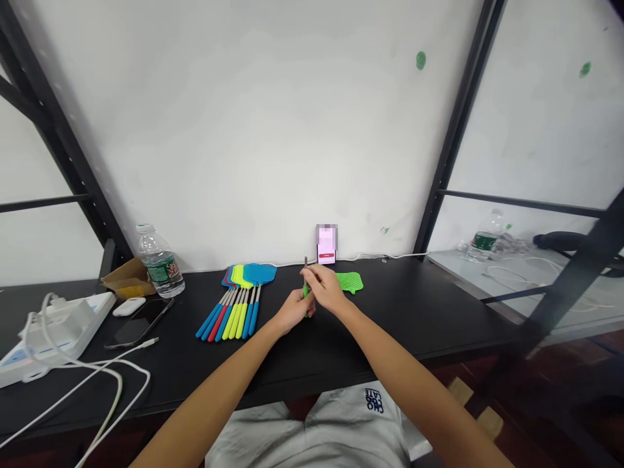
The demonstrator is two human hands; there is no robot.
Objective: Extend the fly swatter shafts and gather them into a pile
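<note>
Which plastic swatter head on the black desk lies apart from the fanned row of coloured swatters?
The bright green mesh head lies alone beside the person's right hand; the blue, red and yellow swatters sit together further left.

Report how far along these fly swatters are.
Done: a fanned row of fly swatters with blue, red and yellow handles looks assembled. In hand: a green handle with a metal rod, held by the left hand and right hand. Left: the green mesh head, apparently unfitted.

Desk inventory: clear plastic water bottle (160, 262), green label; brown cardboard piece (127, 279); white power strip (58, 331) with white cables (148, 383); black smartphone (139, 323), lying flat; small white case (129, 306), apparently for earbuds; upright phone (326, 245), screen blurred; black desk (414, 305).
</note>
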